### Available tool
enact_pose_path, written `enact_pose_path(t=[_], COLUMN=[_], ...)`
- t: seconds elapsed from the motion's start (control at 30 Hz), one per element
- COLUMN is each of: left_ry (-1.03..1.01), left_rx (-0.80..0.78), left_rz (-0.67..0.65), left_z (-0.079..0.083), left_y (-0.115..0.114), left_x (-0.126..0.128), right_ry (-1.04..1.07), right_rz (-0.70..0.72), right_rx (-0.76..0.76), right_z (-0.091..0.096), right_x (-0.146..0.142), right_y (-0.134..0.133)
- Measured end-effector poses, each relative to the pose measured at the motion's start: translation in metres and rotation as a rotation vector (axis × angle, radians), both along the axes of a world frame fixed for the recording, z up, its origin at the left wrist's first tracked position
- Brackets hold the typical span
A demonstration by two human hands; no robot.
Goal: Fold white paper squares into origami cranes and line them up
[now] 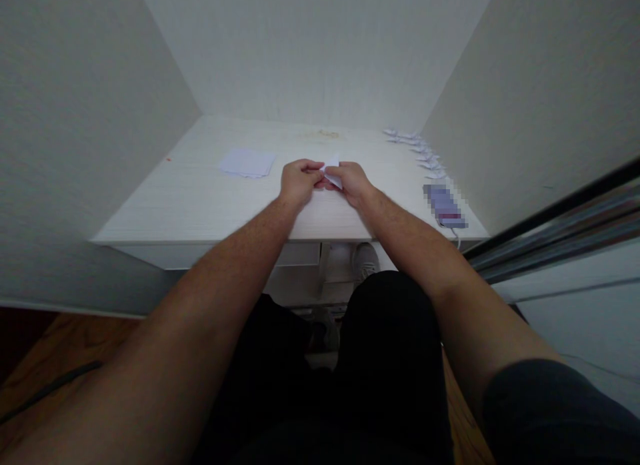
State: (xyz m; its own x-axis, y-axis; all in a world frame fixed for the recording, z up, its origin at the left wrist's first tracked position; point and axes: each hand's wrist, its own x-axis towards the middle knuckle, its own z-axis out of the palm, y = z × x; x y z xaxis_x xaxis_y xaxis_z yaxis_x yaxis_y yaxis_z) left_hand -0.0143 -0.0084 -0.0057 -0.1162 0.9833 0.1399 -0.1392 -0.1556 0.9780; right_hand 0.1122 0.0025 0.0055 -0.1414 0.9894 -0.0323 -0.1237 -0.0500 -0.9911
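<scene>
Between my two hands, just above the white desk, is a small folded piece of white paper. My left hand pinches its left side with thumb and fingers. My right hand grips the right side, the thumb lying across the paper. A pointed upper corner shows between the hands, while the lower part is mostly hidden by fingers. To the left of my left hand lies a stack of white paper sheets, flat on the desk.
Several small folded white paper pieces stand in a row at the back right. A phone, blurred out, lies near the right edge with a white cable. Walls enclose the desk on three sides. A brownish mark shows at the back.
</scene>
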Motion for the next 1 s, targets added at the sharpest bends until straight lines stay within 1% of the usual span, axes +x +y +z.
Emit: enact_pose_path(t=[0.17,0.4,0.57,0.67,0.8,0.9,1.0], left_ry=[-0.023,-0.062,-0.051,0.011,0.173,0.182,0.180], left_rx=[-0.009,0.003,0.012,0.032,0.059,0.085,0.100], left_rz=[0.004,-0.004,0.049,0.071,0.041,0.001,-0.009], left_z=[0.001,0.002,0.000,0.002,0.014,0.025,0.032], left_y=[0.000,-0.001,0.002,0.010,0.030,0.045,0.056], left_x=[0.000,-0.001,0.000,-0.005,-0.016,-0.021,-0.024], right_ry=[-0.011,0.070,0.038,-0.045,-0.121,-0.122,-0.087], right_rz=[-0.010,0.017,-0.008,-0.035,-0.087,-0.107,-0.083], right_rx=[0.007,0.027,0.002,-0.019,-0.005,0.015,0.022], right_z=[-0.002,-0.003,0.002,0.009,0.021,0.028,0.030], right_x=[-0.003,-0.005,-0.010,-0.013,-0.018,-0.021,-0.023], right_y=[0.002,0.002,0.003,0.008,0.021,0.038,0.055])
